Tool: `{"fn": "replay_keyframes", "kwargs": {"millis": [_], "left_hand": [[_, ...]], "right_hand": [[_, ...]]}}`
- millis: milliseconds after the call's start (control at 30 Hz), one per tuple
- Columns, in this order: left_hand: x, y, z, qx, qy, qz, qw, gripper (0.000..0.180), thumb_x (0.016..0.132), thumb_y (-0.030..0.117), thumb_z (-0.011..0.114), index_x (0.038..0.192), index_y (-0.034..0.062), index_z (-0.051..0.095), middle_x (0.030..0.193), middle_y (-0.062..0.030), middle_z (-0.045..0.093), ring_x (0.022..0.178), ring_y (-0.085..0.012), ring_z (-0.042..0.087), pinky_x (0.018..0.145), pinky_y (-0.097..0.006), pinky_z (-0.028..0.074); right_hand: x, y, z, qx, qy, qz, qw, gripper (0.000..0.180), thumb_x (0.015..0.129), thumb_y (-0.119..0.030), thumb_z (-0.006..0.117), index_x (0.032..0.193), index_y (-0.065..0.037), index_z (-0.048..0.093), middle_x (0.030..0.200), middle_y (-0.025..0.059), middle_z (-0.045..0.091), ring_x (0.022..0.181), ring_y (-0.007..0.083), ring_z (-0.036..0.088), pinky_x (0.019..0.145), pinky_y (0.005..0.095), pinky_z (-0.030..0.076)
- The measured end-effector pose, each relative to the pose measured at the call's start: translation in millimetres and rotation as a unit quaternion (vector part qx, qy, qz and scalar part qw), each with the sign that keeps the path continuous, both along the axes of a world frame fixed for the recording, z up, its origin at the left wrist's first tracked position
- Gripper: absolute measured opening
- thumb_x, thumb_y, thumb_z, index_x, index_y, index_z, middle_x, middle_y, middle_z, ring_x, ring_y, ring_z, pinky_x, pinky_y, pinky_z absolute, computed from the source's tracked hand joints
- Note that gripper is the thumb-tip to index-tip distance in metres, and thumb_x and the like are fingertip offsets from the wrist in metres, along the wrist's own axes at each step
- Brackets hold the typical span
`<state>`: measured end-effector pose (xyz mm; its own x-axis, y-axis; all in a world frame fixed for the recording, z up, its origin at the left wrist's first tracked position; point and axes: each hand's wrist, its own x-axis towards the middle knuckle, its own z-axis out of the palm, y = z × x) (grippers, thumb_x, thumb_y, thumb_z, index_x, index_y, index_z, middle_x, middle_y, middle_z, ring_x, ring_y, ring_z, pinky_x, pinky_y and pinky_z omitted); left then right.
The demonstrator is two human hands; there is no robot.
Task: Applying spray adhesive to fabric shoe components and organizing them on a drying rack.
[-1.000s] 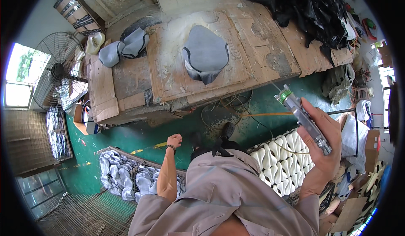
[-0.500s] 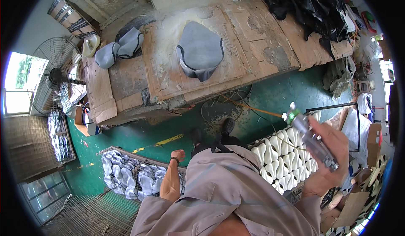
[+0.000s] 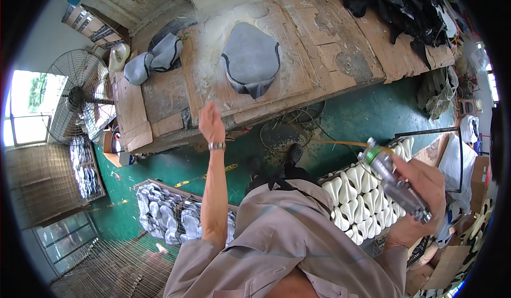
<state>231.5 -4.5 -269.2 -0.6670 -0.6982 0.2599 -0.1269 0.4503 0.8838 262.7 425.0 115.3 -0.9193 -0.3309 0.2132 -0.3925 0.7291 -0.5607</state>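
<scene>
In my right hand [image 3: 426,189] is a metal spray gun [image 3: 395,180] with a green ring, held over the rack at my right. An orange hose runs near the gun's front end. My left hand [image 3: 213,125] reaches out at the table's near edge, its fingers stretched forward and nothing visible in them. Beyond it, apart from the hand, a large grey fabric piece [image 3: 250,53] with black edging lies on the cardboard-covered table [image 3: 303,69]. Two smaller grey fabric pieces [image 3: 165,53] with dark trim lie at the table's left side.
Racks hold white seat-shaped foam pads [image 3: 356,191] at my right and grey pieces [image 3: 159,207] at my left. A pile of black material [image 3: 383,5] covers the table's far right. A fan [image 3: 77,93] stands at the left. Hoses [image 3: 298,125] trail across the green floor.
My left hand has risen from beside my waist and moved forward to the table's near edge. The spray gun stays in my right hand, slightly lower and farther right.
</scene>
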Motion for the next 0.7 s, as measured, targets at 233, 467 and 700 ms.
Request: {"fn": "replay_keyframes", "kwargs": {"millis": [233,467,700], "left_hand": [[-131.8,3.1,71.9,-0.406,-0.122,-0.189,0.886,0.04,0.075,0.02,0.083,0.114,0.0117,0.076,0.13,-0.0079,0.064,0.128,-0.0308,0.054,0.108,-0.045,0.041],[-149.1,-10.4,43.6,-0.364,-0.09,-0.192,0.907,0.023,0.069,0.023,0.084,0.09,0.0132,0.082,0.118,-0.0029,0.069,0.124,-0.0245,0.057,0.105,-0.043,0.041],[-190.9,-10.7,83.8,-0.375,-0.168,-0.218,0.885,0.009,0.069,0.018,0.082,0.074,0.0127,0.077,0.104,-0.0008,0.067,0.113,-0.0226,0.059,0.101,-0.042,0.041]], "right_hand": [[-5.8,19.1,-1.8,0.003,0.051,-0.06,0.997,0.06,0.065,-0.029,0.073,0.117,0.001,0.075,0.071,0.0094,0.063,0.064,0.0216,0.062,0.065,0.0303,0.044],[4.8,30.0,-0.5,0.002,0.022,-0.16,0.987,0.041,0.077,-0.01,0.061,0.114,0.0,0.077,0.099,0.015,0.067,0.086,0.0221,0.064,0.079,0.0308,0.05],[-5.7,67.5,-12.0,-0.025,-0.049,0.12,0.991,0.075,0.062,-0.01,0.065,0.135,0.008,0.06,0.085,0.0154,0.065,0.07,0.0303,0.067,0.066,0.0331,0.051]]}}
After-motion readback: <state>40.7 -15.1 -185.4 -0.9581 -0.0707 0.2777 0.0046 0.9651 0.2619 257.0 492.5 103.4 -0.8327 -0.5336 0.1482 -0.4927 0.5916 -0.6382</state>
